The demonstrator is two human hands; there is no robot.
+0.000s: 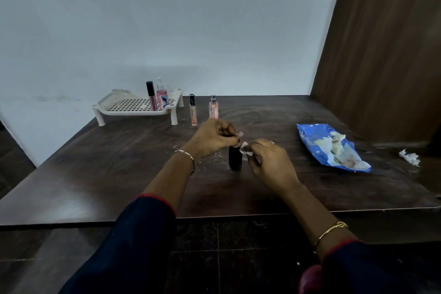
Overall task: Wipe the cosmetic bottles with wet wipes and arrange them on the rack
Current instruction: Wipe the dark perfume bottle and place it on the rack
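Beyond the left hand (212, 137) and off to its left stands a white perforated rack (105, 105) on short legs. Two things stand upright at its right end: a lip-gloss tube (150, 95) with a tall black cap, and just beside it a pink spray bottle (161, 94) with a clear top. To the right of the right hand (269, 162) lies a blue wipes pack (331, 150), torn open, with white sheets bunched in its mouth. Farther right again sits a crumpled wipe (410, 157), well apart from the pack.

Between the two hands, a dark bottle (235, 157) stands upright on the brown table (95, 174). It is short, cylindrical and nearly black, with a faint reddish tint. The left hand comes from above and its curled fingers grip the bottle's top, which they hide. The right hand pinches a small folded wet wipe (245, 148) and holds it against the bottle's upper right side.

Just beyond the left hand, two more stand on the table between that hand and the rack. One is a slim tube (192, 110) with a black cap and peach contents, the other a clear pink bottle (213, 107) with a silver sprayer.
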